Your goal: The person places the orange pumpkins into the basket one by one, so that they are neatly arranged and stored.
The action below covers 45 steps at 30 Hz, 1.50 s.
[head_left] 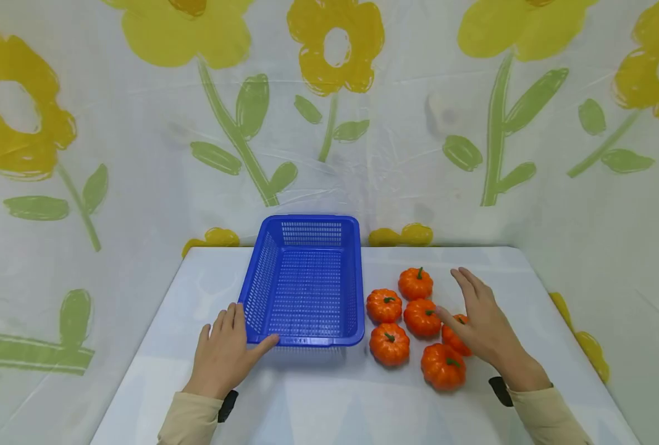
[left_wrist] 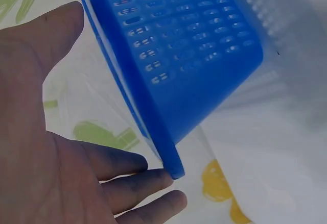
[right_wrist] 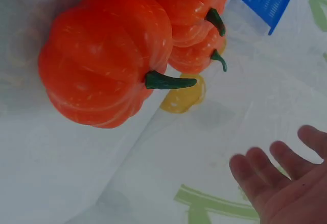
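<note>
A blue plastic basket point(head_left: 307, 290) with slotted walls sits on the left half of the table. My left hand point(head_left: 223, 352) is at its near left corner, fingers extended and thumb along the front rim; in the left wrist view, fingertips point(left_wrist: 158, 178) are right at the rim's corner. Several orange toy pumpkins point(head_left: 389, 344) with green stems stand grouped right of the basket. Over the group's right side hovers my right hand point(head_left: 487, 327), fingers spread, holding nothing. It partly hides the rightmost pumpkin point(head_left: 453, 340). One pumpkin point(right_wrist: 102, 60) looms large in the right wrist view.
The white table point(head_left: 318, 402) ends at a far edge just behind the basket. A flower-printed curtain point(head_left: 396, 154) hangs behind it and along both sides. Dark wrist straps point(head_left: 227, 406) show at both sleeve cuffs.
</note>
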Tool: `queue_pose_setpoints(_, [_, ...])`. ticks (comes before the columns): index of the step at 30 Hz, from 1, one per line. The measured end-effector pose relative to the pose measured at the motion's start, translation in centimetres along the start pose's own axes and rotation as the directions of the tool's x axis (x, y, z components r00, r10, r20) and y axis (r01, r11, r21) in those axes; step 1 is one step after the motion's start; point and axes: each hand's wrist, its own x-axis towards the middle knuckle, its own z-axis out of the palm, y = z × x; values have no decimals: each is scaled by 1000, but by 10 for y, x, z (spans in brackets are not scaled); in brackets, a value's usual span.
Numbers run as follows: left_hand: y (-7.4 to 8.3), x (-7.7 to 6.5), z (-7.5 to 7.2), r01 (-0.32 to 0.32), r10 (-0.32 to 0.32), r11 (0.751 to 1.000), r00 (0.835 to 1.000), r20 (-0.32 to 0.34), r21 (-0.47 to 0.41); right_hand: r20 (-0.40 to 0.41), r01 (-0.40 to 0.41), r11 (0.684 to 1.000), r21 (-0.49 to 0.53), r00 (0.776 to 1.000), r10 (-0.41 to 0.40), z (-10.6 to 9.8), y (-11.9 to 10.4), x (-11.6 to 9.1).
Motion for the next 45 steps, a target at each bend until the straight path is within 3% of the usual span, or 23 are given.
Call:
queue_pose_setpoints(9, [-5,-1,5,24,-24,1000,1000,9,-9,215,-61,997,42,975,50,0,-5,-27])
queue_pose_setpoints(13, [-7,1,8,23,-23,1000,1000,11,-8,242,-37,998,46,970,25,5,-3,-42])
queue_pose_setpoints(20, [-5,2,10,10,-9,1000,1000,14,-18,248,23,999,-37,969,-13,7,6,-64])
queue_pose_setpoints(28, [-4,1,9,2,-2,1000,1000,-2,1,393,52,995,-80,919,-16,13,12,-68])
queue_pose_setpoints(37, [-5,3,6,-3,2,1000,1000,-16,-22,343,188,980,-67,926,-155,19,20,-71])
queue_pose_setpoints(45, [-7,1,9,8,-9,999,1000,-16,-45,325,164,984,-75,937,-132,26,21,-73])
